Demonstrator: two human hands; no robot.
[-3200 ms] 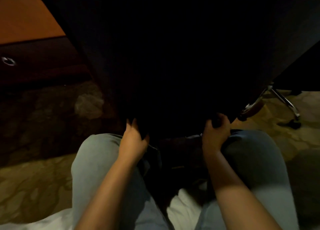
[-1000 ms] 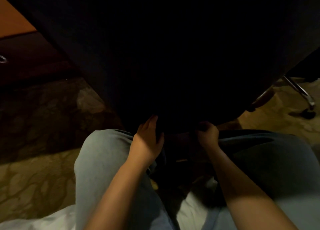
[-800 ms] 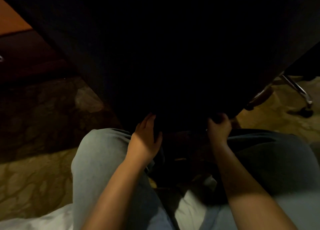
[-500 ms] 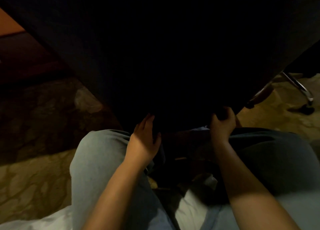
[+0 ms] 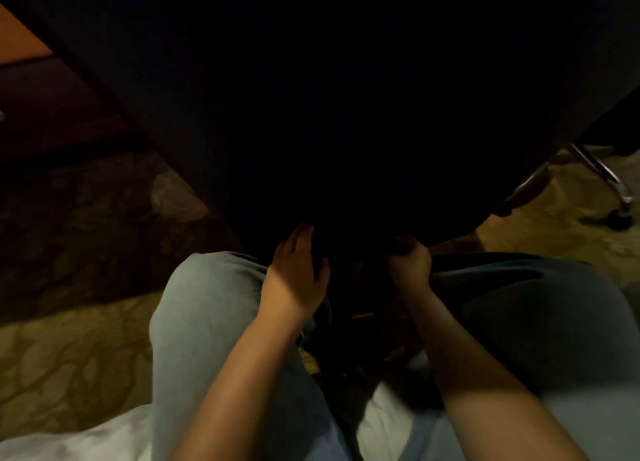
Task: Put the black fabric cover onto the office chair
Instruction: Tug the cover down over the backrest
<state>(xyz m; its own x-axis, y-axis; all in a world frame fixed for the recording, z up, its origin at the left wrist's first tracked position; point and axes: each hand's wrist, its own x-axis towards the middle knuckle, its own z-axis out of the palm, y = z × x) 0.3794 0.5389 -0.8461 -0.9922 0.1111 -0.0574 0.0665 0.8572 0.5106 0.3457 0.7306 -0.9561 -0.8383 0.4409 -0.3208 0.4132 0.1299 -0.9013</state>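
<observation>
the left hand [image 5: 298, 273] is laid flat on the black fabric cover [image 5: 346, 114], drawn over the office chair [image 5: 602, 173]; gripped at the bottom by the right hand [image 5: 410, 264], it should be pulled down evenly.

The left forearm [image 5: 242, 374] and right forearm [image 5: 467, 374], both bare, reach forward side by side. The left grip [image 5: 298, 273] lies flat (back of the hand upward), fingers straight and thumb spread, against the black fabric cover [image 5: 346, 114]. The right grip [image 5: 410, 264] is curled into a fist round its lower edge.
</observation>
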